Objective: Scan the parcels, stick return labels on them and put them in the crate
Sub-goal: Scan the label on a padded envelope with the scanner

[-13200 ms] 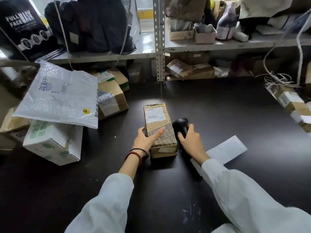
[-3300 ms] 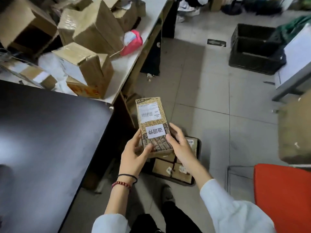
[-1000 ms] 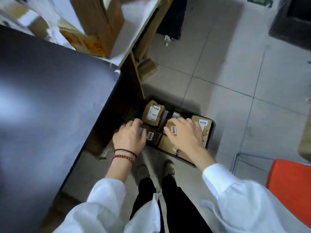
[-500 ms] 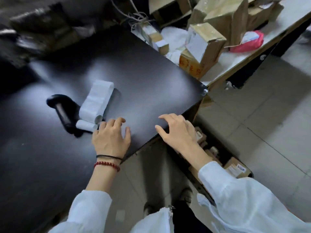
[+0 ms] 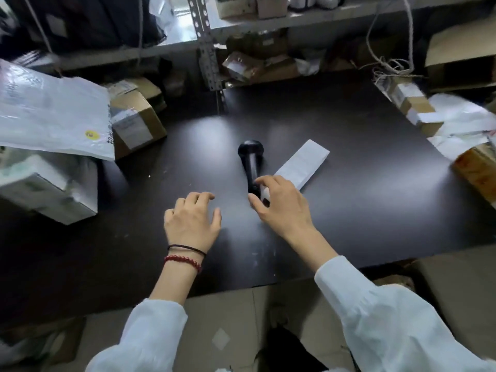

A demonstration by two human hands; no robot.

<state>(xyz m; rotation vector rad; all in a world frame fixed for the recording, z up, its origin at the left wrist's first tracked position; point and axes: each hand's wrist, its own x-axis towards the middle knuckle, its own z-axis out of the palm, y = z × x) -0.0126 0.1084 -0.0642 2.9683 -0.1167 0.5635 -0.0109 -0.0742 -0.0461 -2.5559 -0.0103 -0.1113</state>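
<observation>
Black glossy table (image 5: 349,189) across mid-frame, carrying a black handheld barcode scanner (image 5: 251,163) just beside a white strip of return labels (image 5: 302,162). Left hand (image 5: 192,221) at centre, fingers loosely bent, holding nothing. Right hand (image 5: 281,206) curved over scanner's near end; grip or mere touch impossible to tell. Brown cardboard parcel (image 5: 138,122) at upper left, against a white plastic mailer bag (image 5: 53,111).

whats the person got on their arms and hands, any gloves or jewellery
No gloves: the left hand and right hand are bare, with no rings visible. The left sleeve and right sleeve are long, loose and white. The left wrist carries a thin black band and a red bead bracelet.
</observation>
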